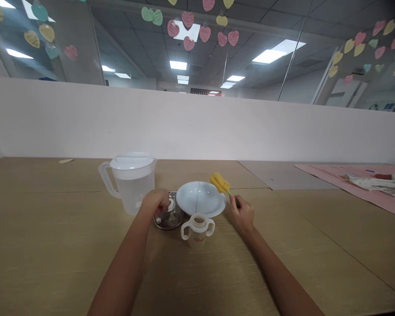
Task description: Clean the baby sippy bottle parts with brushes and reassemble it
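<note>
My right hand is closed around the handle of a bottle brush with a yellow sponge head, which is beside the right rim of a white bowl. Over a round metal tray, my left hand has its fingers curled together; what they grip, if anything, is hidden. Small white and clear bottle parts lie on that tray, close to my fingers. In front of the bowl stands an uncapped baby bottle with two white handles and red print.
A lidded clear plastic pitcher stands left of the tray. Farther right, a pink cloth carries folded patterned fabric. A flat pale object lies at the back left, near the white wall.
</note>
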`<action>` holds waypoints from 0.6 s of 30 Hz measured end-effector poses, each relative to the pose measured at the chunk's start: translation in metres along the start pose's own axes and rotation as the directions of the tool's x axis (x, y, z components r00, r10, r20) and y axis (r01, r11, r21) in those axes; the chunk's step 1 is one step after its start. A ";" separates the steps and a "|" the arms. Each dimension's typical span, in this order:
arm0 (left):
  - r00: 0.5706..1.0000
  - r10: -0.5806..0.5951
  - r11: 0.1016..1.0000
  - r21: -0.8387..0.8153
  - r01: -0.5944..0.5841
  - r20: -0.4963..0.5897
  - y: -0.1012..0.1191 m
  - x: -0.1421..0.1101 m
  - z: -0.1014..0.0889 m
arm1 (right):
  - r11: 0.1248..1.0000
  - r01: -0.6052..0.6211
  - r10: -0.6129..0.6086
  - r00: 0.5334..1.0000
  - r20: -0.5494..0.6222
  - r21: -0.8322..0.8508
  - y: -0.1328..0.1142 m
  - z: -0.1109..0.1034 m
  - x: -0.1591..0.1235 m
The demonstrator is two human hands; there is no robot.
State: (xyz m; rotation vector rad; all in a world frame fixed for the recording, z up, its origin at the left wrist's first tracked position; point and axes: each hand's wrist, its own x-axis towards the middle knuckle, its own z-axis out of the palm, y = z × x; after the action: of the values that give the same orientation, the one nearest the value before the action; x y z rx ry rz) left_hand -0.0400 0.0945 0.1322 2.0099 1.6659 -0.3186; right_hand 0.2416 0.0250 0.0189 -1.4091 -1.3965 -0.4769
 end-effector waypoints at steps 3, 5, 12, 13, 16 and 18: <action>0.999 0.021 0.999 -0.041 -0.019 0.042 0.003 -0.013 -0.006 | 1.000 0.004 -0.004 1.000 0.005 -0.005 0.000 0.000 0.000; 0.995 0.041 0.997 -0.063 -0.035 0.089 0.007 -0.019 -0.006 | 1.000 0.012 -0.012 1.000 0.009 -0.002 0.000 0.001 -0.001; 0.990 0.052 0.998 -0.034 -0.048 0.131 0.017 -0.018 0.003 | 0.998 0.054 -0.054 0.998 0.011 -0.011 0.001 0.001 -0.001; 0.992 0.049 0.999 -0.026 -0.047 0.115 0.017 -0.016 0.003 | 0.998 0.058 -0.058 0.998 0.008 -0.014 0.001 0.001 -0.001; 0.998 0.040 0.999 -0.004 -0.040 0.050 0.015 -0.011 0.001 | 0.998 0.068 -0.068 0.998 0.011 -0.018 0.000 0.001 -0.001; 0.999 0.033 0.999 0.006 -0.033 0.023 0.015 -0.009 0.002 | 0.997 0.072 -0.072 0.997 0.013 -0.017 0.000 0.001 -0.001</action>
State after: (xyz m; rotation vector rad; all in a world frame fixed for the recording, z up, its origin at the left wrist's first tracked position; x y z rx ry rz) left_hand -0.0276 0.0847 0.1383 2.0292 1.6180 -0.3344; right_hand 0.2406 0.0255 0.0180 -1.3816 -1.4598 -0.5288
